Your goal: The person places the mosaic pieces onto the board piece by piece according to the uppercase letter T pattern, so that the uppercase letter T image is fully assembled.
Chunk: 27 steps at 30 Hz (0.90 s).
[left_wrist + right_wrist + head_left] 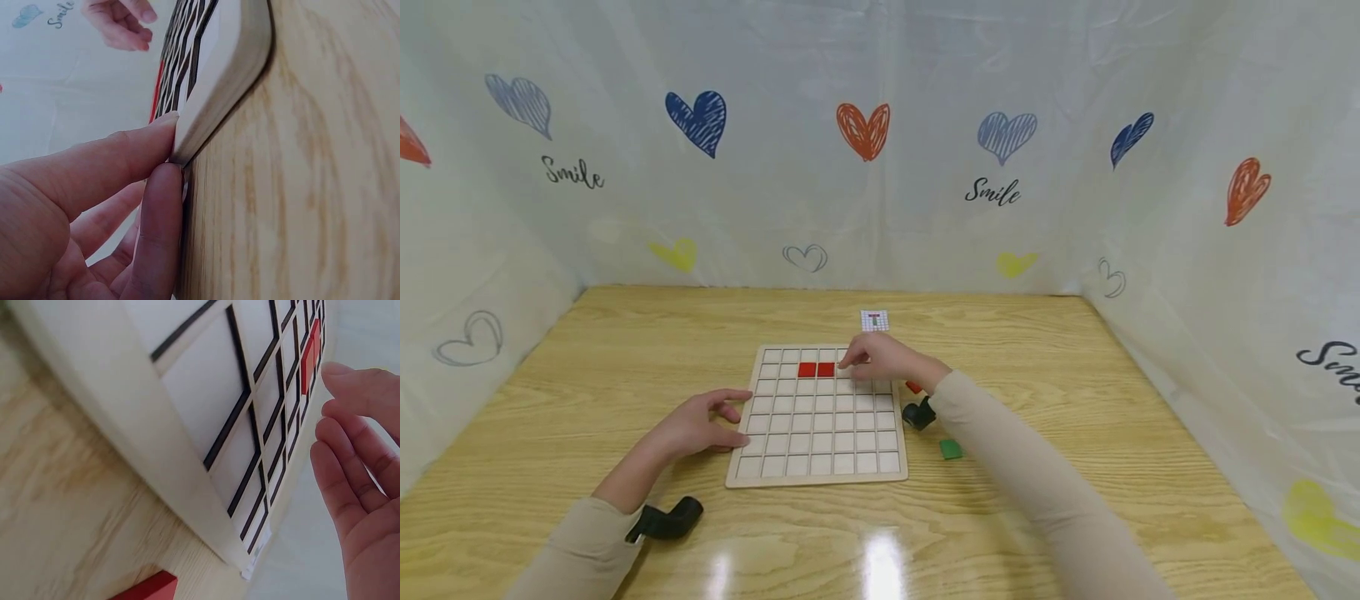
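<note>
A square wooden grid board [816,484] with pale cells lies on the table. Two red square tiles [816,369] sit side by side in its second row from the back. My left hand [696,425] rests at the board's left edge, thumb and forefinger spread apart along it; in the left wrist view the fingertips [167,122] touch the rim. Over the back right part of the board is my right hand [880,357], its fingers bent and close to the red tiles. The right wrist view shows a gap between thumb and fingers [334,434], with no tile visible there.
A small card [874,320] printed with a red and green T on a grid lies behind the board. Right of the board are another red piece [913,387] and a green tile [951,449]. Black wrist-camera mounts [673,518] hang at both wrists. A white curtain stands around the table.
</note>
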Tool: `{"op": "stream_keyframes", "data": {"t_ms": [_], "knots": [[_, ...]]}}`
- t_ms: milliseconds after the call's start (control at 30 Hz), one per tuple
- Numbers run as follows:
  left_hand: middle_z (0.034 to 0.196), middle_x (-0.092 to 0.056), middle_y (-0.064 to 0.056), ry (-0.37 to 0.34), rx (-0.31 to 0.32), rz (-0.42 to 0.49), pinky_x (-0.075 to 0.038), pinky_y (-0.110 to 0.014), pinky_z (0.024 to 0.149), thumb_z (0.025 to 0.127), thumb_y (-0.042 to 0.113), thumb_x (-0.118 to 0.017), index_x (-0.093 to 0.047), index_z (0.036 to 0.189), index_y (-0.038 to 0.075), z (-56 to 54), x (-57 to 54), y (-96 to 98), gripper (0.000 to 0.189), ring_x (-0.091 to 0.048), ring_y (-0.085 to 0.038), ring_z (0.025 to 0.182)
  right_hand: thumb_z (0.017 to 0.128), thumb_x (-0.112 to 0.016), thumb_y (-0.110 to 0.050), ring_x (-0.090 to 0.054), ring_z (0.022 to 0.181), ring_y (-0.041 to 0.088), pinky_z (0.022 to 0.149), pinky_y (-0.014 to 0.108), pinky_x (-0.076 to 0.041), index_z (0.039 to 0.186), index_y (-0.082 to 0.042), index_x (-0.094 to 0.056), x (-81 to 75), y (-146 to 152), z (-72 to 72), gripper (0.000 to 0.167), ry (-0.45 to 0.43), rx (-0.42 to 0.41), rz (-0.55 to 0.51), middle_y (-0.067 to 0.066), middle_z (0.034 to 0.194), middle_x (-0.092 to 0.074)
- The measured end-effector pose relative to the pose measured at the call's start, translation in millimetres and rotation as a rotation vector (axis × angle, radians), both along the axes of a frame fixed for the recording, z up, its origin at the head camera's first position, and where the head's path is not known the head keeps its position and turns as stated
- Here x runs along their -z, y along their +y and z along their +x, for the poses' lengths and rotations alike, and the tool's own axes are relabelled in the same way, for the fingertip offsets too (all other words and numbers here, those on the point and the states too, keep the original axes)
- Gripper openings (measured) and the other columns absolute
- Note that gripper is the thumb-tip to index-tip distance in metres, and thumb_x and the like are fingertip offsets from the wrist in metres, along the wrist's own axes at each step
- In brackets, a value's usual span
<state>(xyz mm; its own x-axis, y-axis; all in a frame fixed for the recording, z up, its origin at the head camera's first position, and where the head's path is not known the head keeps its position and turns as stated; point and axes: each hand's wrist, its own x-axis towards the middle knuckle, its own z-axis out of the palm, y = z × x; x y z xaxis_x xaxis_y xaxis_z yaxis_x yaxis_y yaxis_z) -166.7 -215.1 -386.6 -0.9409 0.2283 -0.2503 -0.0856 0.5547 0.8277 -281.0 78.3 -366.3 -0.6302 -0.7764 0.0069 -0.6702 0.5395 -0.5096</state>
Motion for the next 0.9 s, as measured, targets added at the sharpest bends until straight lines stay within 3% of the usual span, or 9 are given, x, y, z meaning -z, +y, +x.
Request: {"op": "stream_keyframes", "data": {"t_ms": [467,900], "knots": [[0.095,-0.050,-0.012,0.011,-0.007,-0.031,-0.045,-0.028,0.059,0.073,0.009,-0.079,-0.044,0.133,-0.004,0.6,-0.1,0.9,0.071,-0.047,-0.019,0.073,0.085,-0.066,-0.004,-0.054,0.087,0.011,0.080,0.023,-0.044,0.102,-0.005,-0.072,8.6,25,17.1,0.018,-0.035,-0.024,-0.040,-0.001,0.093,-0.062],[0.096,-0.050,-0.012,0.002,0.000,-0.021,-0.045,-0.029,0.059,0.073,0.009,-0.079,-0.043,0.134,-0.004,0.3,-2.0,2.0,0.072,-0.047,-0.019,0.074,0.081,-0.071,-0.005,-0.052,0.084,0.011,0.078,0.024,-0.044,0.099,-0.004,-0.072,11.9,45,25.1,0.018,-0.050,0.011,-0.049,-0.003,0.092,-0.061]]}}
